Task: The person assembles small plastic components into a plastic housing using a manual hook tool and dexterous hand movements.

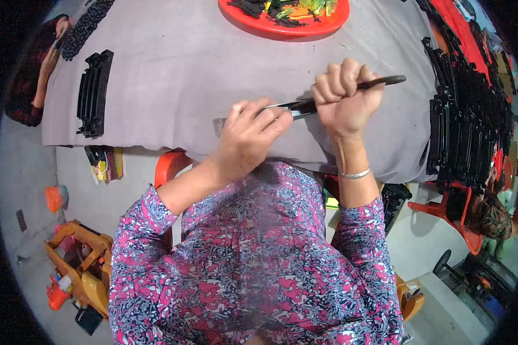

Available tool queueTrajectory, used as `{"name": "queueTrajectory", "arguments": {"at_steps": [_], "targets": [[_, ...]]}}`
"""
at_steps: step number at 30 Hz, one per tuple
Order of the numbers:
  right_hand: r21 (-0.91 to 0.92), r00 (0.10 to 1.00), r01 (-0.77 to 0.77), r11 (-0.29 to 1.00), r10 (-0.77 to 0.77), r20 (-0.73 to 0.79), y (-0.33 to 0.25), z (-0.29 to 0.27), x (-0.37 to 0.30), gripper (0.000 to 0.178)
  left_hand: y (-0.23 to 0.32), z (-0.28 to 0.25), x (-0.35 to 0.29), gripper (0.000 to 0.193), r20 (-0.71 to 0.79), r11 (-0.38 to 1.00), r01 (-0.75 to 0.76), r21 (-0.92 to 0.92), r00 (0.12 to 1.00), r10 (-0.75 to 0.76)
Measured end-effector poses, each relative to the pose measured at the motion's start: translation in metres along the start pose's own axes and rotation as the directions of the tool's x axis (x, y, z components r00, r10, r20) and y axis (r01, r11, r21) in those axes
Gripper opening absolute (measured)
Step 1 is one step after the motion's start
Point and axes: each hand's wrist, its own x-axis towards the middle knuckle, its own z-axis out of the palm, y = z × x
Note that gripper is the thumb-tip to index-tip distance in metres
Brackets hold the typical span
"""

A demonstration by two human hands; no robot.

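My right hand [346, 98] is closed in a fist around the dark handles of a pair of scissors [301, 107]. One handle end sticks out to the right of the fist, and the metal blades point left. At the blade tips is my left hand [253, 129], its fingers bent and pressed together. Whatever lies in those fingers is mostly hidden; a small greyish edge shows just left of them. Both hands are over the near part of the grey cloth-covered table [172, 75].
A red tray [288, 31] with black and yellow-green pieces stands at the far middle. Black ribbed plastic strips [95, 94] lie at left, and many more black parts [466, 115] are piled at right. Another person's arm [46, 72] reaches in far left. A red chair [457, 218] stands right.
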Motion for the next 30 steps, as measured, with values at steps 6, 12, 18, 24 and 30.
{"name": "queueTrajectory", "arguments": {"at_steps": [6, 12, 18, 24, 30], "targets": [[-0.253, 0.993, -0.118, 0.96, 0.113, -0.036, -0.067, 0.029, 0.002, 0.048, 0.004, -0.01, -0.001, 0.049, -0.129, 0.996, 0.08, -0.047, 0.988, -0.085], [-0.977, 0.993, 0.073, -0.2, 0.101, 0.054, -0.053, -0.012, -0.001, 0.017, -0.007, -0.041, 0.007, 0.047, 0.065, 0.984, 0.164, 0.071, 0.984, -0.169], [-0.853, 0.841, 0.3, -0.427, 0.54, 0.025, -0.05, 0.026, -0.027, 0.027, -0.042, -0.051, 0.015, 0.044, 0.197, 0.993, 0.067, 0.094, 0.977, -0.084], [-0.949, 0.793, -0.163, 0.27, 0.608, 0.037, 0.003, 0.033, -0.083, 0.032, -0.06, -0.023, 0.052, 0.049, 0.014, 0.993, -0.011, -0.114, 1.0, 0.013], [-0.702, 0.728, -0.592, 0.396, 0.636, -0.256, -0.027, 0.04, -0.073, 0.031, -0.066, -0.035, 0.03, 0.048, 0.054, 0.931, 0.197, -0.307, 0.98, -0.19]]}}
